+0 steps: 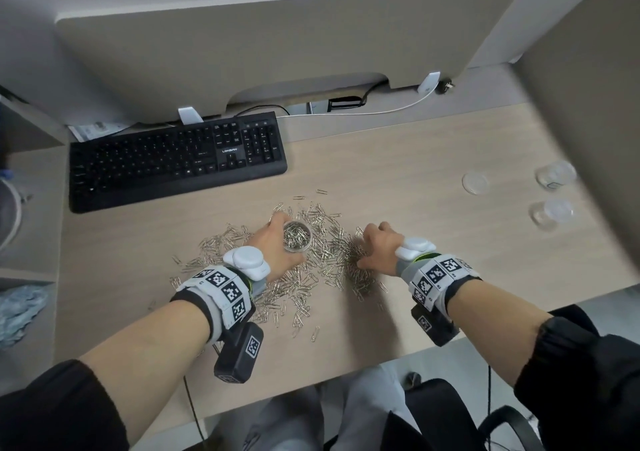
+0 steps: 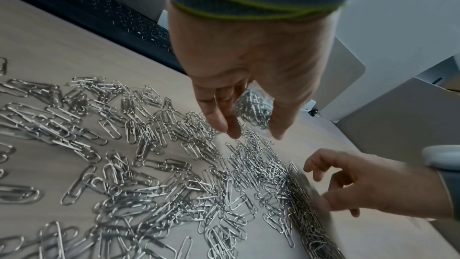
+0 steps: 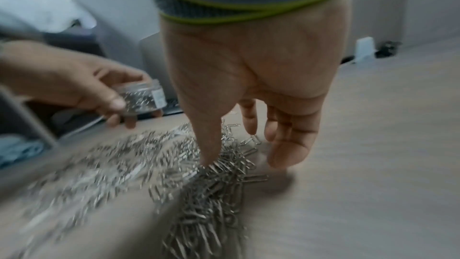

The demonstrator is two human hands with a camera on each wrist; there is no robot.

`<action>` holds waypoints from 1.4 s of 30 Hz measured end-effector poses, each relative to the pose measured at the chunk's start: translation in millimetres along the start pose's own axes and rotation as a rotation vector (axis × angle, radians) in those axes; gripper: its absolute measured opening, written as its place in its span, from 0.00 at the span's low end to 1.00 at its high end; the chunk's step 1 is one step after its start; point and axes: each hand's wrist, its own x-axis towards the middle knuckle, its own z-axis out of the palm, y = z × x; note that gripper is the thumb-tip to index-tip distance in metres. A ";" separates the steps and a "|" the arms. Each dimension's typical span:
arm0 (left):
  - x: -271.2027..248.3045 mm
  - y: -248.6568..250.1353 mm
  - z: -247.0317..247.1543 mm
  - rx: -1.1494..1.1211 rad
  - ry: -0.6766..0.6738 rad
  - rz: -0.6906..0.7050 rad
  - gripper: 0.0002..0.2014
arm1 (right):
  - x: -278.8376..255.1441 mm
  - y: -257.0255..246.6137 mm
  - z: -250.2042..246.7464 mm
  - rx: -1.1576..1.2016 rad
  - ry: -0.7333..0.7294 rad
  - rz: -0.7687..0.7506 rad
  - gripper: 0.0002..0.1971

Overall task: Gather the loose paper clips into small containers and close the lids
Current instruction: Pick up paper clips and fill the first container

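Observation:
Silver paper clips (image 1: 311, 277) lie in a wide loose heap on the wooden desk (image 1: 433, 243), seen close in the wrist views (image 2: 149, 164) (image 3: 211, 194). My left hand (image 1: 277, 241) grips a small clear round container (image 1: 297, 236) full of clips, held just above the heap with its mouth up; fingers wrap its wall (image 2: 254, 105) (image 3: 144, 97). My right hand (image 1: 367, 248) is to its right with spread fingers pointing down. Its thumb (image 3: 206, 145) and fingertips touch a dense ridge of clips and hold nothing.
A black keyboard (image 1: 176, 163) lies behind the heap at the left. At the far right stand two more clear containers (image 1: 556, 173) (image 1: 550, 213) and a loose clear lid (image 1: 475, 182). The desk's front edge runs just behind my wrists.

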 end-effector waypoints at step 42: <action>-1.0 24.9 2.5 0.009 -0.001 0.024 0.38 | -19.2 -81.3 -61.7 0.801 0.022 -0.249 0.05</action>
